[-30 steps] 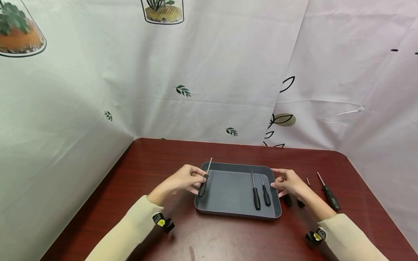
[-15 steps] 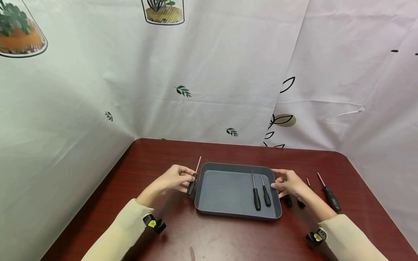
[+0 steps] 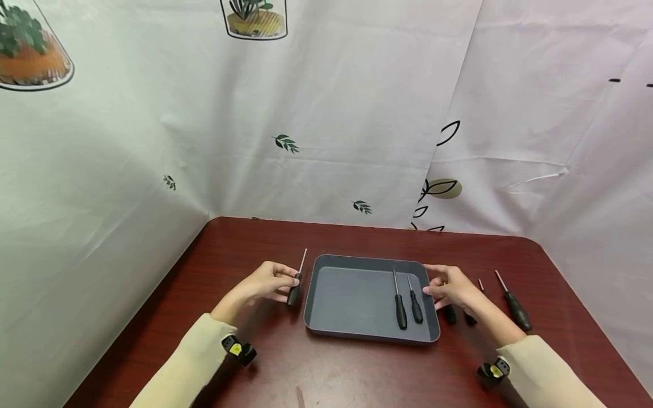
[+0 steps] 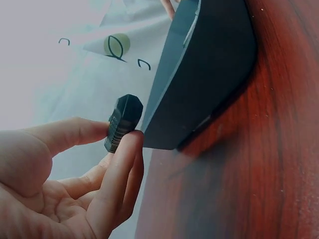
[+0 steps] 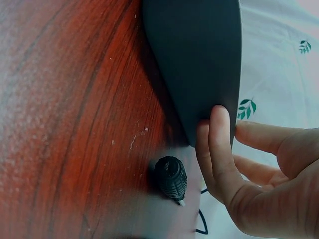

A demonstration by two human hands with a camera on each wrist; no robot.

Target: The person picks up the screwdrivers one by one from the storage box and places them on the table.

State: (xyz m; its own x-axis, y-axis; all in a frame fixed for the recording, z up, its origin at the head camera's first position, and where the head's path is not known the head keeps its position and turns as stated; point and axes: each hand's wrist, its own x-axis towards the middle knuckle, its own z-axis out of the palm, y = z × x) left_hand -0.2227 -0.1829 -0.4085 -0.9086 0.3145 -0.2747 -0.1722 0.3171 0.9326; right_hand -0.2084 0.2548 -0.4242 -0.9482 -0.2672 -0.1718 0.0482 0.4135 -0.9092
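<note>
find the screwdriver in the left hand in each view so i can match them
Head: held screwdriver just left of centre, lower half, pinched in the left hand.
Left wrist: its handle, left of centre, about mid-height.
Right wrist: not in it; the other screwdriver there is not held.
Shared landmark: the gray tray, in all three.

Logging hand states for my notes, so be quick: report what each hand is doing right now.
Left hand: holding a black-handled screwdriver by its handle.
Right hand: pinching the side wall of the grey tray.
</note>
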